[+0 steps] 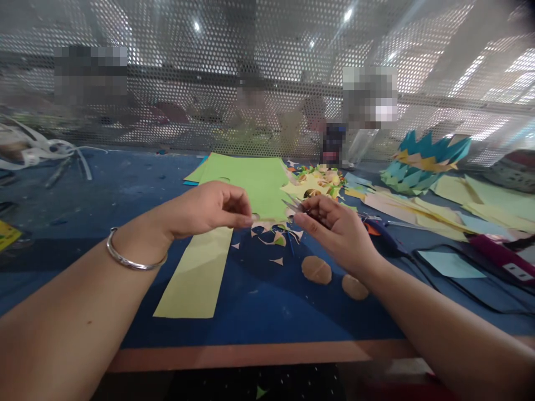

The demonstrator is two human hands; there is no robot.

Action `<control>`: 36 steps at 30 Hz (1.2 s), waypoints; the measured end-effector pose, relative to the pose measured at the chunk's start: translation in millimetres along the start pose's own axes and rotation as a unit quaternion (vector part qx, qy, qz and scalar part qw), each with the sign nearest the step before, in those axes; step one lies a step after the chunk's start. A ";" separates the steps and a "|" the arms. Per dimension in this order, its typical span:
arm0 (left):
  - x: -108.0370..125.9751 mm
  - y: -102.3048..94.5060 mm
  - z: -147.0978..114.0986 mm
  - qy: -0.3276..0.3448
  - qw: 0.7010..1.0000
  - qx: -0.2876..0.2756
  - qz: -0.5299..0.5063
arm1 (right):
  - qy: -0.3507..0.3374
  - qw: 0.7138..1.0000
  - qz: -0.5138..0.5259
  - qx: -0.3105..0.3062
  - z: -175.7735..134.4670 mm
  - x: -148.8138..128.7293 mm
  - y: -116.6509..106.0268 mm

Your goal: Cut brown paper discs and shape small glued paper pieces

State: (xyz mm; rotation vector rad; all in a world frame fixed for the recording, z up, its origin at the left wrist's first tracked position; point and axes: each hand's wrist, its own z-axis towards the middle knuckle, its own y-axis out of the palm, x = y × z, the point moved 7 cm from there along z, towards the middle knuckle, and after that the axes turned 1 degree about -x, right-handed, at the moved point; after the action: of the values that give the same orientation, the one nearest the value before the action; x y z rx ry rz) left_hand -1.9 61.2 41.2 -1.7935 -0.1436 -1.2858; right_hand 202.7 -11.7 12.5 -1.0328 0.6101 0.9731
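Scissors (pixel 293 205) are in my right hand (pixel 334 225), their slightly parted blades pointing left. My left hand (pixel 213 209), with a silver bangle on the wrist, is closed in a pinch over the near edge of a green paper sheet (pixel 246 178). A small pale shape shows at its fingertips; whether it is held I cannot tell. Paper scraps (pixel 278 239) lie below and between the hands. A pale yellow-green paper strip (pixel 194 278) lies under my left wrist. Two brown round pieces (pixel 316 270) lie beside my right wrist.
Cut paper bits (pixel 321 181) are heaped behind my right hand. A blue glue gun (pixel 382 231) and a purple power strip (pixel 501 259) with cables lie to the right. Farther back stand a zigzag-edged paper piece (pixel 426 161) and a perforated metal screen (pixel 209 72).
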 end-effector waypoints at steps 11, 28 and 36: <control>-9.4 31.4 10.9 -0.040 0.875 0.091 -0.474 | 0.098 0.969 0.225 0.013 16.1 -4.6 8.8; -7.1 60.5 14.9 -0.078 0.809 -0.034 -0.581 | 0.101 0.935 0.324 -0.098 25.1 -11.4 38.4; -8.8 67.9 15.8 -0.051 0.864 -0.048 -0.499 | 0.089 0.950 0.276 -0.113 20.3 -9.6 36.7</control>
State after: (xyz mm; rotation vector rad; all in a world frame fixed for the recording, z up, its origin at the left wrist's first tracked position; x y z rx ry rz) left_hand 42.5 35.7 -6.9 -1.9172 -1.2183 -1.8983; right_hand 165.4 9.8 13.0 -1.1883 0.9860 1.4748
